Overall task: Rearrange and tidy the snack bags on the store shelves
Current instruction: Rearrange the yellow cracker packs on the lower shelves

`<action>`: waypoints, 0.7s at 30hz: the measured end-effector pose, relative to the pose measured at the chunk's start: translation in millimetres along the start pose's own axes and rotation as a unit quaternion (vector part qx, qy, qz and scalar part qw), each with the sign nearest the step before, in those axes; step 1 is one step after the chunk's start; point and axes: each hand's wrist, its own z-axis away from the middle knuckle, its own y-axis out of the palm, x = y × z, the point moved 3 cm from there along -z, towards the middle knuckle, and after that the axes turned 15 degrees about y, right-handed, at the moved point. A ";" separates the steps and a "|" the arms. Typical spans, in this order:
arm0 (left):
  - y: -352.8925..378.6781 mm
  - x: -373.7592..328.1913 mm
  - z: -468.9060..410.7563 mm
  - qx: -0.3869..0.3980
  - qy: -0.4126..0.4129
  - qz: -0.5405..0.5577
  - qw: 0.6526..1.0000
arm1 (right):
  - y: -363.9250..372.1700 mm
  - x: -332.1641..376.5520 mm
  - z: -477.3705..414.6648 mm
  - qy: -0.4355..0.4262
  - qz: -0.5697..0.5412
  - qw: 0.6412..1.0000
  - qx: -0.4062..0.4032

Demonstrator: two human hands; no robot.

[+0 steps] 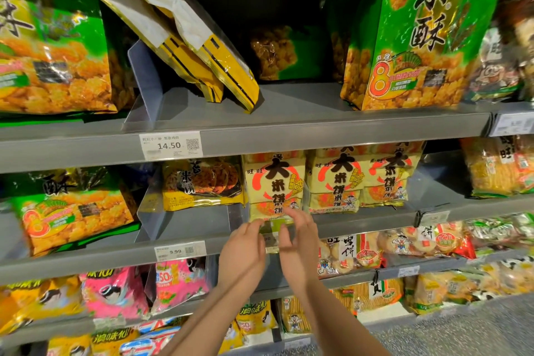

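Reference item: the cracker bag (274, 182), pale yellow, upright at the front of the middle shelf (187, 224), with its bottom edge reaching the shelf lip. Far left of it on the same shelf stands a green bag (72, 211), and a clear divider (150, 199) separates the two sections. Just left of the cracker bag, set further back, is a dark-yellow bag (202, 182). Below and left of it, a price tag (180, 251) on the shelf lip reads 9.99. The left hand (245, 246) is at its lower left corner, fingers (255, 225) curled and pinching the bottom edge. The right hand (297, 235) is at its lower right corner, fingers (291, 215) loosely spread and blurred with the thumb below; whether they grip the bag cannot be told. Just right of the cracker bag stand two like bags (335, 182), side by side and touching. Above and left of it, on the upper shelf (289, 113), two yellow bags (202, 46) lean to the left against another divider. Above and right stands a tall green bag (419, 37), upright at the shelf front.
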 end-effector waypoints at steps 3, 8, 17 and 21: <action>-5.6 -10.1 18.0 -0.013 0.003 -0.012 1.000 | -7.6 4.2 12.2 -0.030 -0.004 0.999 -0.008; -3.4 1.0 68.7 -0.012 -0.061 -0.015 0.998 | -1.4 -25.4 44.3 -0.001 -0.036 0.998 0.045; 50.1 79.8 87.7 0.029 -0.108 -0.025 0.993 | 52.6 -96.9 35.6 0.086 -0.023 0.988 0.124; 128.2 134.7 64.6 0.000 -0.145 0.024 0.989 | 106.9 -146.3 -9.6 0.029 0.100 0.988 0.118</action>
